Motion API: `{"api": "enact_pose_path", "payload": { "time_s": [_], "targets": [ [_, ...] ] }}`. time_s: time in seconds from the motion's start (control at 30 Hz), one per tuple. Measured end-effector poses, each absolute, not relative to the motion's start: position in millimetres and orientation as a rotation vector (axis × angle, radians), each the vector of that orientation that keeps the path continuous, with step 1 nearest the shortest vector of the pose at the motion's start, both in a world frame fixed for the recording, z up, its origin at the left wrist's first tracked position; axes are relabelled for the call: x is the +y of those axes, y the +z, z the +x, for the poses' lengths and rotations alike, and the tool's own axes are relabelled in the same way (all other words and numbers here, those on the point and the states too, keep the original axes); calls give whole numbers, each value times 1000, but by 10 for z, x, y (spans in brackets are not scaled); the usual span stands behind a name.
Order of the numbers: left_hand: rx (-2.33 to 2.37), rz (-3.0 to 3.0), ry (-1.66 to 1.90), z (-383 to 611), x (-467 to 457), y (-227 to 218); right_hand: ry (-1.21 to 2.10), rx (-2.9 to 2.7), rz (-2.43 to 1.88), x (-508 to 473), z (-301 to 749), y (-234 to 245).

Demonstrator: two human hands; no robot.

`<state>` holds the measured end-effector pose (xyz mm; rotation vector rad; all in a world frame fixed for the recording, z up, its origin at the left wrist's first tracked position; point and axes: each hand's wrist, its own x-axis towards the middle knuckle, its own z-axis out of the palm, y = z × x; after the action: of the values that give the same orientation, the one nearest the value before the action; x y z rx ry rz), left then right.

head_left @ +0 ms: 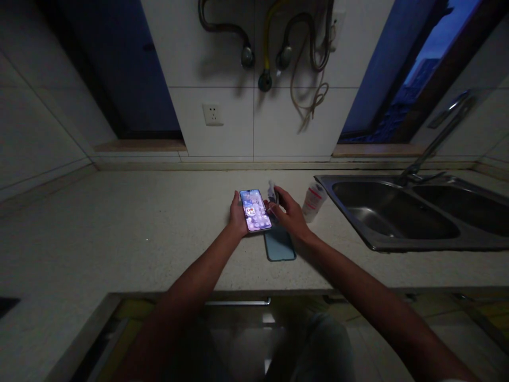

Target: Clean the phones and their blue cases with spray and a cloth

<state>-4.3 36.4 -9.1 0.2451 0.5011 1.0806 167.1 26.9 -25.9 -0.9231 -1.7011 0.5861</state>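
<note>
My left hand [237, 214] holds a lit smartphone [255, 210] by its left edge, just above the pale countertop [131, 228]. My right hand [289, 213] is at the phone's right side, its fingers closed around a small pale object [272, 193] that I cannot make out. A light blue phone case or second phone [279, 245] lies flat on the counter under my right wrist. A small white bottle with a red label [314, 201] stands just right of my right hand.
A steel double sink [401, 215] with a tap [437, 139] fills the right of the counter. Hoses and valves [274, 48] hang on the tiled wall above a socket [212, 114]. Dark windows flank the wall. An open drawer or cabinet [238, 329] lies below the counter's edge.
</note>
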Motion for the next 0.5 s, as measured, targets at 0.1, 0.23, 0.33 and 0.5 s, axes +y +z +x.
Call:
{"api": "enact_pose_path", "payload": {
  "time_s": [0.1,0.23,0.33,0.5],
  "targets": [
    [510,260,1016,9,316,-86,426,-1909,-922,265,1646,-296],
    [469,299,975,88,244,-66,318,-2146,-979,308,1601,-299],
    [424,304,956,139,208,-58,254,-2261,-1049,347,1592,-260],
    [409,259,981,150,221,-60,221,-2448,-857,313,1576,-219]
  ]
}}
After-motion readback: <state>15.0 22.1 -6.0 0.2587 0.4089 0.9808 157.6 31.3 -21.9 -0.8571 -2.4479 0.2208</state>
